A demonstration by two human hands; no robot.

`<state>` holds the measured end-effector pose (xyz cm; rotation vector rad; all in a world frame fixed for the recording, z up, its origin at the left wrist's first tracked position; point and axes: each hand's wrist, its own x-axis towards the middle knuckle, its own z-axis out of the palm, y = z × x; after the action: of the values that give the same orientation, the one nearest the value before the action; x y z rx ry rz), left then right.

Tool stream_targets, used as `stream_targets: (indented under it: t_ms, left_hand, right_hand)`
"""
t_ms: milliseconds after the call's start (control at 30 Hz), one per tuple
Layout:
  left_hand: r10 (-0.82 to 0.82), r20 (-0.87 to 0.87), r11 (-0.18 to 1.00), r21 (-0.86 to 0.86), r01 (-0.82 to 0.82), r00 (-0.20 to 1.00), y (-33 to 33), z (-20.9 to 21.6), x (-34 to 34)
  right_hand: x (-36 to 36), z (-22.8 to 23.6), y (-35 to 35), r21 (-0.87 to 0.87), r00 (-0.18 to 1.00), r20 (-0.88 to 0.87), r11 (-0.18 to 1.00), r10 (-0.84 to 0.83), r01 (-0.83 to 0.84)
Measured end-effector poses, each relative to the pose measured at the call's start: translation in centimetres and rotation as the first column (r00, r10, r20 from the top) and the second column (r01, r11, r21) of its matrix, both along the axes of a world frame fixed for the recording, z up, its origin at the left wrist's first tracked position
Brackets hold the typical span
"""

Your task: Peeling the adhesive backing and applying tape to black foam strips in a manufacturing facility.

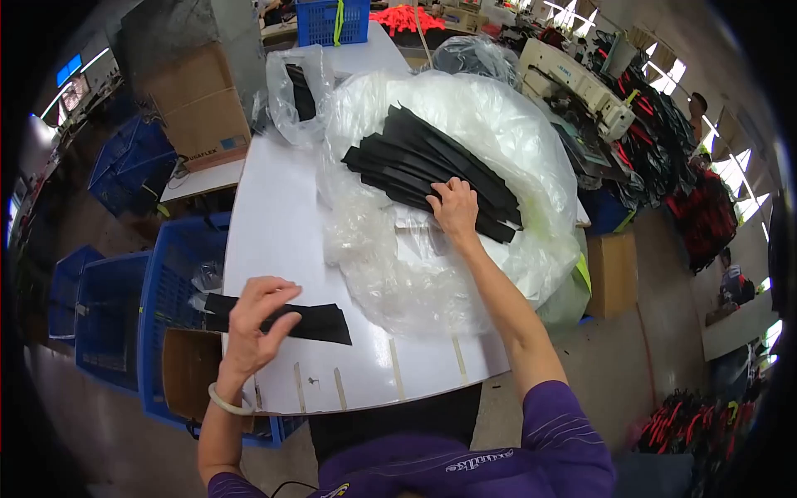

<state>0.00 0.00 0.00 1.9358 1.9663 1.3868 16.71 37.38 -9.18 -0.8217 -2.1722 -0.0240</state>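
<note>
A pile of black fabric strips [407,149] lies fanned out inside a big, opened clear plastic bag [523,141] on the white table [282,199]. My right hand [457,212] is on the near side of this pile, its fingers bent and closed at the edge of a strip. Their tips are partly lost against the black. At the table's left edge a separate flat black fabric strip [320,324] lies crosswise. Over it is my left hand [257,324], thumb and fingers apart with nothing between them; it hides the middle of that strip.
Blue plastic crates [154,307] stand left of the table, one with an open cardboard box [193,365] in it. A smaller clear bag [286,116] with black pieces sits behind. A sewing machine [573,83] stands at the back right. Tape strips [394,369] mark the table's near edge.
</note>
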Motion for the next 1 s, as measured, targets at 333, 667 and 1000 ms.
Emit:
stream_targets:
  t_ms: [333, 667, 1000]
  left_hand:
    - [-0.092, 0.806, 0.986, -0.008, 0.166, 0.584, 4.1, -3.1, 4.2]
    - [-0.363, 0.919, 0.932, 0.362, 0.036, 0.151, 11.2, -2.8, 7.8]
    - [-0.293, 0.956, 0.951, 0.294, -0.092, 0.032, 9.6, -2.1, 9.1]
  right_hand:
    - [0.9, 6.6, -6.6, -0.434, 0.885, -0.378, 0.792, 0.273, -0.429]
    - [5.6, 6.6, -17.5, -0.759, 0.748, -0.599, 0.093, 0.285, -0.644]
    - [6.1, 6.6, -20.0, -0.762, 0.820, -0.457, 0.323, 0.345, -0.561]
